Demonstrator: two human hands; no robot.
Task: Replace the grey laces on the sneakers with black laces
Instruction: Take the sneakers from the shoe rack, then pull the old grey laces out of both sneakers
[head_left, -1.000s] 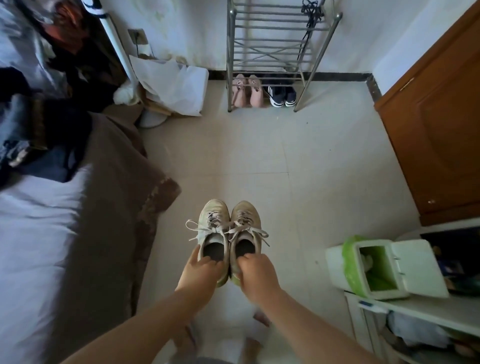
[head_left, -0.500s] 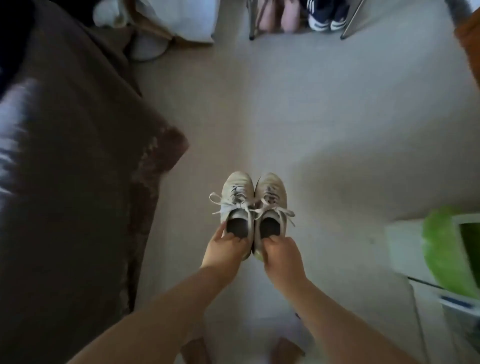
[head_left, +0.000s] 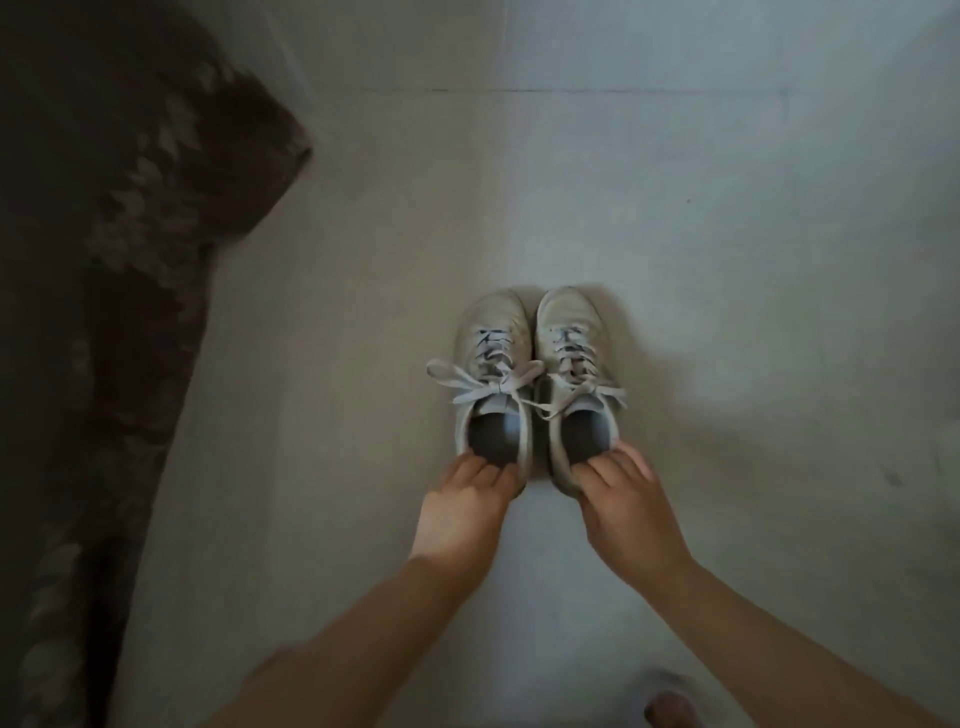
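Observation:
Two pale sneakers stand side by side on the tiled floor, toes pointing away from me. The left sneaker (head_left: 493, 358) and the right sneaker (head_left: 571, 353) both carry grey laces tied in bows (head_left: 488, 387). My left hand (head_left: 462, 509) grips the heel of the left sneaker, fingers curled over its back rim. At the heel of the right sneaker, my right hand (head_left: 631, 506) holds on the same way. No black laces are in view.
A dark brown patterned blanket (head_left: 104, 312) hangs down along the left side, reaching the floor. Pale floor tiles (head_left: 727, 208) spread around the shoes. A toe of my foot (head_left: 670, 709) shows at the bottom edge.
The sneakers, held up in the air before, now rest on the floor. My head tilted down and came closer, so the shoe rack, door and bin left the view.

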